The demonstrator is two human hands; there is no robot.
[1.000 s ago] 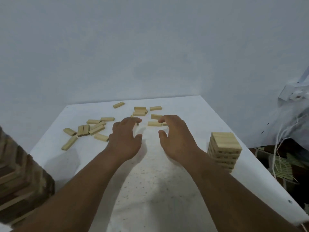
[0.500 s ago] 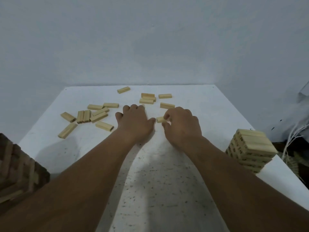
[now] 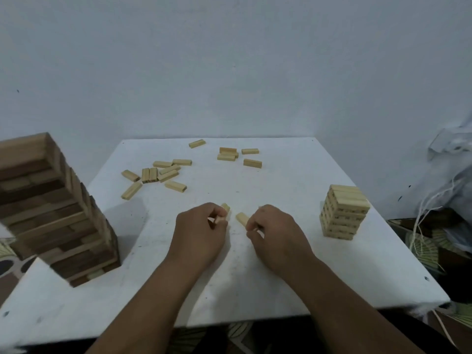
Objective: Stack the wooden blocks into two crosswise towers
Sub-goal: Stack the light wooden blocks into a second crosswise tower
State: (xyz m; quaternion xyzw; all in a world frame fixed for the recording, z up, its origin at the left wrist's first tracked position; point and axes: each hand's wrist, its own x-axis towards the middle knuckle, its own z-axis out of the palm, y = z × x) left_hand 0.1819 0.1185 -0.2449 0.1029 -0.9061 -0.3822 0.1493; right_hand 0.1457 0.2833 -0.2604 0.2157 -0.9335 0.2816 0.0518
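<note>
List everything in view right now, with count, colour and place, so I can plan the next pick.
Small tower: one, pale wood, table's right side.
Large tower: one, mixed brown wood, table's left edge.
Loose blocks, left cluster: about nine, pale wood, far left of centre.
Loose blocks, far cluster: about five, pale, near the far edge.
Table: one, white, speckled.
Wall: pale blue-grey, behind.
Cords: white, off the table's right.
Left hand: holds a pale block.
Right hand: holds a pale block.
</note>
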